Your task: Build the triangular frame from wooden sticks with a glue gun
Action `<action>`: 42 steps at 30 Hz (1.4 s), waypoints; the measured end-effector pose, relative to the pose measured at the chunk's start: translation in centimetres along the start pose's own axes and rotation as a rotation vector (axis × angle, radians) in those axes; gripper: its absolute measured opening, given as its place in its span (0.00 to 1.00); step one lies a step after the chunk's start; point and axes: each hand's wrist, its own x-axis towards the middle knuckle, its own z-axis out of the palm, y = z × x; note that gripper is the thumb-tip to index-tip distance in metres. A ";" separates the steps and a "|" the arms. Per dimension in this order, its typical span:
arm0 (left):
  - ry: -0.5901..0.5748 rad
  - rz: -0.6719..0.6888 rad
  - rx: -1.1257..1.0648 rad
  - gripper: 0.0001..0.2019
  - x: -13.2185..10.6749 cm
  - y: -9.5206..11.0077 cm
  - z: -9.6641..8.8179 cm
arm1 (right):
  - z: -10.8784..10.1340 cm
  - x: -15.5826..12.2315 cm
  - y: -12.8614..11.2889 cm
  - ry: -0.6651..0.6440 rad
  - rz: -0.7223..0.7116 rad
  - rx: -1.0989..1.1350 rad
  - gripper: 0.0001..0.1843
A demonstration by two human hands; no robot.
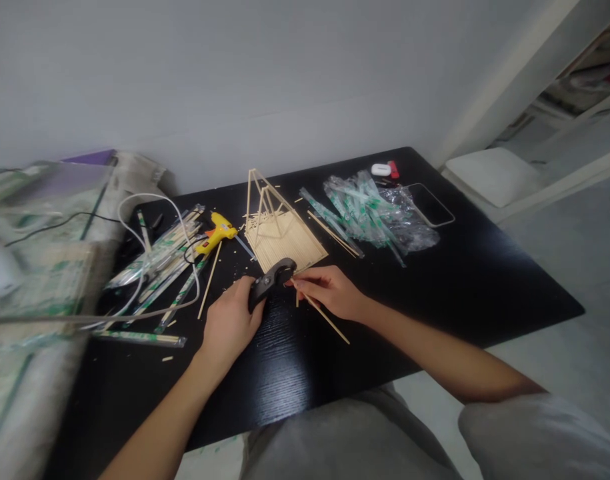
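My left hand (231, 319) is wrapped round the handles of dark cutting pliers (271, 283), whose jaws point to the right. Between its fingers my right hand (337, 293) pinches a thin wooden chopstick (329, 322). The stick slants down toward the front of the table, and its upper end lies by the plier jaws; whether the jaws touch it I cannot tell. Just beyond both hands rests a flat base of chopsticks (289, 250) glued side by side, with an upright frame of sticks (265, 193) standing on it.
A yellow glue gun (217, 233) lies left of the base, beside wrapped chopsticks (169, 253) and a white cable (197, 267). Empty plastic wrappers (359, 203), a phone (431, 205) and a white case (381, 170) are at the right on the black table (485, 280).
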 end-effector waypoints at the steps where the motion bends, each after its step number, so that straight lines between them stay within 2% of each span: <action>1: 0.003 0.017 -0.026 0.08 -0.1 0.0 0.1 | 0.0 0.0 -0.1 -0.001 -0.002 -0.005 0.18; 6: 0.023 0.056 -0.076 0.09 -0.3 0.1 0.4 | 0.2 -0.1 -0.4 -0.014 0.007 -0.027 0.20; 14: 0.061 0.110 -0.024 0.12 -0.2 0.0 0.5 | 0.0 -0.1 0.2 -0.008 0.011 -0.048 0.19; 25: 0.011 0.064 -0.007 0.08 -0.4 -0.2 0.5 | 0.0 -0.2 -0.1 -0.028 0.003 -0.061 0.20; 32: 0.067 0.137 -0.029 0.11 -0.3 -0.2 0.6 | -0.1 -0.2 -0.1 -0.042 0.006 -0.096 0.19; 42: -0.010 0.069 -0.015 0.07 -0.4 -0.1 0.4 | -0.1 -0.1 0.1 -0.004 -0.074 -0.190 0.16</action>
